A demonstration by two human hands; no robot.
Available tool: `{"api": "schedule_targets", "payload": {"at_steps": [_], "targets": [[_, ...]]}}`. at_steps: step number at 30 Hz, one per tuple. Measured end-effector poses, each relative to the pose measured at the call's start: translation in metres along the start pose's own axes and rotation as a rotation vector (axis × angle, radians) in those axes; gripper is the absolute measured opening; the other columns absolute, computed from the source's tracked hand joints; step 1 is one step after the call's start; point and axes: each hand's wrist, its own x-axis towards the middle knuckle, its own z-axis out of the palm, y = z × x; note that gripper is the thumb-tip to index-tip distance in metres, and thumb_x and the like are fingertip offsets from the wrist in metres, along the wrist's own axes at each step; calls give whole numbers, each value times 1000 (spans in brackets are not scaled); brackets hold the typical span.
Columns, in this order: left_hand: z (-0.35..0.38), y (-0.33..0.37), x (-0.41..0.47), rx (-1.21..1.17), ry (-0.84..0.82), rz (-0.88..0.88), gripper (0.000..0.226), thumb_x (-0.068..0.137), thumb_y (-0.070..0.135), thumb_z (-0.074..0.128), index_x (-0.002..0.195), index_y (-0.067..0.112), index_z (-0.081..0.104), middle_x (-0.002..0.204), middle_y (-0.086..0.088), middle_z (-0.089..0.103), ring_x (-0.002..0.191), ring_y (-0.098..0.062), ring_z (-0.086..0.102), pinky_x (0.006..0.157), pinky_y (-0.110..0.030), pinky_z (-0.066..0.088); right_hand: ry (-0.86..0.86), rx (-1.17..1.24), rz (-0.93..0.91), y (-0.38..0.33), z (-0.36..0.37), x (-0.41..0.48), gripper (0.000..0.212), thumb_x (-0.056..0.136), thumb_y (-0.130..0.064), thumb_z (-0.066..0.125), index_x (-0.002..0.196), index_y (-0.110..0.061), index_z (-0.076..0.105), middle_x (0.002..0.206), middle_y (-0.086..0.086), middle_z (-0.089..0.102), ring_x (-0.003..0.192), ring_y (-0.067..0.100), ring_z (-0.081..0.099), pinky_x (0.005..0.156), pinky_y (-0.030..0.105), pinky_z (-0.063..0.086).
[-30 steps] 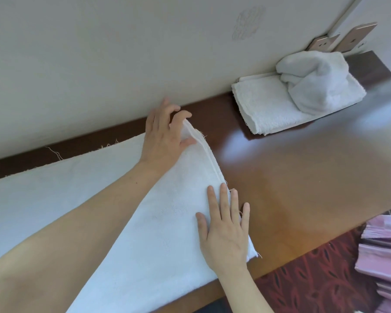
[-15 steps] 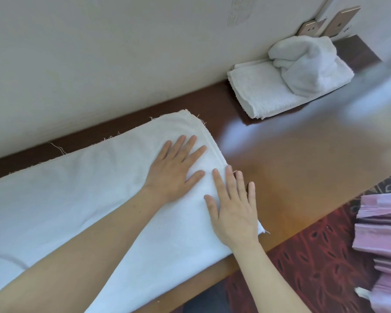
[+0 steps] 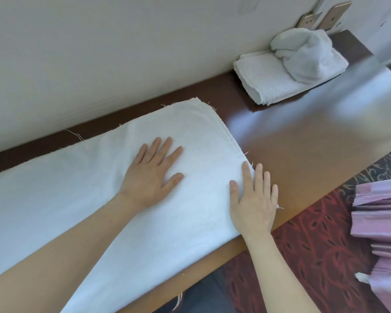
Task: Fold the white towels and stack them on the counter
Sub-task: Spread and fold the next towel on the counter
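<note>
White folded towel (image 3: 77, 188) lies on the wooden counter (image 3: 303, 150); left hand (image 3: 150, 175) and right hand (image 3: 253, 204) press it flat, fingers straight and slightly spread.

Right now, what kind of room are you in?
Probably a hotel room: folded white towels stacked on a glossy wooden counter against the wall, patterned red carpet below, pink pleated fabric nearby.
</note>
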Motion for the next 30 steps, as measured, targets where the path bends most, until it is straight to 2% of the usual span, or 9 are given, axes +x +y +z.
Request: {"api": "schedule_targets", "payload": {"at_steps": [3,6,9,15,20,23,25,27,30], "targets": [[12,-4,-42,13,39,-74,69,98,65,13,159,32,12,167,1,4,154,-22,0,123,-44,0,70,35,58,-6,-4,6,62,99,-52,27,145,-14,43,142,13,50,126,33,48,94,50,37],[20,-1,-72,17,72,-96,69,99,65,19,159,31,13,167,-1,6,154,-25,0,123,-49,4,142,56,114,-17,-17,13,51,99,-47,37,119,-4,57,104,19,57,85,39,55,72,44,38],[25,5,-89,13,51,-79,71,99,66,18,159,30,9,167,-3,3,154,-28,-3,122,-52,6,50,21,194,-21,-31,23,50,102,-49,34,112,-3,53,99,19,62,87,40,60,76,45,39],[2,16,-91,-170,-30,-151,71,93,72,-3,156,41,-5,164,6,-18,149,-19,-25,122,-41,-11,106,12,4,-44,-57,19,50,101,-52,27,95,-9,51,76,10,66,63,29,50,68,39,30],[-51,40,-70,-636,108,-288,83,85,80,9,153,37,31,162,11,25,150,-10,18,121,-31,17,-27,212,-116,-70,-85,2,53,97,-60,23,93,-13,47,75,2,57,74,32,57,63,37,34],[-83,52,-41,-996,118,-413,85,85,85,21,141,30,51,146,12,50,132,-7,45,109,-28,34,-51,312,-230,-79,-95,-15,61,92,-69,10,83,-18,42,65,-6,52,64,25,50,61,37,33],[-103,57,-23,-1097,132,-480,74,89,80,26,109,21,66,114,4,67,103,-13,58,93,-34,43,-46,392,-302,-82,-97,-28,64,89,-69,2,83,-20,43,59,-7,49,60,25,49,58,36,32],[-115,57,-9,-1102,157,-544,72,89,79,31,75,11,49,74,-4,53,71,-21,49,71,-38,40,-44,452,-381,-89,-98,-39,66,91,-69,-1,80,-19,42,56,-5,47,56,27,51,52,35,31],[-122,52,-1,-1025,147,-689,74,77,87,44,72,13,47,65,-2,50,60,-19,50,60,-35,38,-67,479,-534,-104,-101,-59,58,98,-65,4,74,-22,36,51,-5,42,43,20,39,41,27,22]]}}
